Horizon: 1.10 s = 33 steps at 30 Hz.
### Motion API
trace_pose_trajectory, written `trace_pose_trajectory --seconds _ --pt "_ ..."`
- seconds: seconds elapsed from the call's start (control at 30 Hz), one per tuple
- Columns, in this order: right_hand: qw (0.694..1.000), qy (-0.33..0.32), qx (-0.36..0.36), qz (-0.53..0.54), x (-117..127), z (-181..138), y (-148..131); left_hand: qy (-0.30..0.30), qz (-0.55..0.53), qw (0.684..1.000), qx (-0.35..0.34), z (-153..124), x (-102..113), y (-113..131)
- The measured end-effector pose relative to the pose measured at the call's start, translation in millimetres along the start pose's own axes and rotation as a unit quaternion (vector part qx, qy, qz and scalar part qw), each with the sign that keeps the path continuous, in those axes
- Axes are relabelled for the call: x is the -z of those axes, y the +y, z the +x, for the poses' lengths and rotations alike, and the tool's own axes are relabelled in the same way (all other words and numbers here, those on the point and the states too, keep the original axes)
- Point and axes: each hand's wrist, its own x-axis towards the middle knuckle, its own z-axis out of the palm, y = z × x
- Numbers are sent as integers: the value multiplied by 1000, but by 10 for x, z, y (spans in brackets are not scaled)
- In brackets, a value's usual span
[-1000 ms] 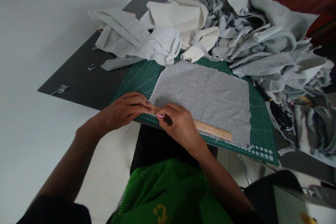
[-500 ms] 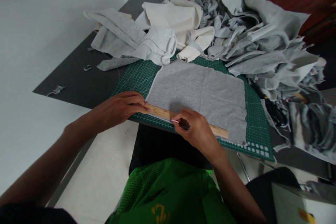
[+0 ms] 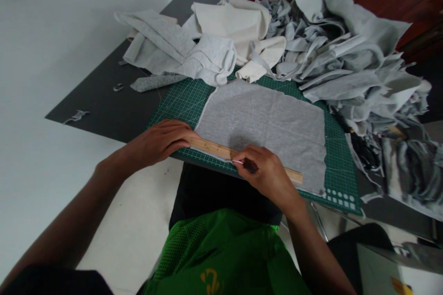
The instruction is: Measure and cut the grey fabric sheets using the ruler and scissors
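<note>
A wooden ruler (image 3: 216,148) lies along the near edge of a grey piece of fabric (image 3: 277,110), which is spread on a green cutting mat (image 3: 341,161). My left hand (image 3: 168,140) grips the ruler's left end, thumb and fingers closed there. Over the ruler's middle, my right hand (image 3: 262,167) pinches a slim pink pen-like stick (image 3: 237,162). Its tip points left, close to the ruler's near edge and the cloth border. Most of the stick is hidden inside the fingers.
Behind the mat lie cream cloth (image 3: 231,18) and light grey cloth (image 3: 180,50). A tall heap of grey fabric scraps (image 3: 360,64) fills the right back, beside stacked cloth strips (image 3: 415,166). Small scraps (image 3: 76,116) lie on the dark table (image 3: 104,101).
My right hand has slid slightly right along the ruler with the pink stick. The left hand has shifted a little left at the ruler's end. The whole view has moved slightly.
</note>
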Motion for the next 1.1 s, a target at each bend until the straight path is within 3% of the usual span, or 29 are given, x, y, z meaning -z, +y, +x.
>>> trace_pose_trajectory --seconds 0.47,0.8,1.1 --pt "999 -7 36 26 -148 223 -138 17 -30 999 34 5 33 85" --pt "997 -17 70 -12 -351 519 -246 25 -25 999 21 4 75 89" --pt "997 -5 59 49 -323 465 -238 31 -25 999 -3 3 58 97"
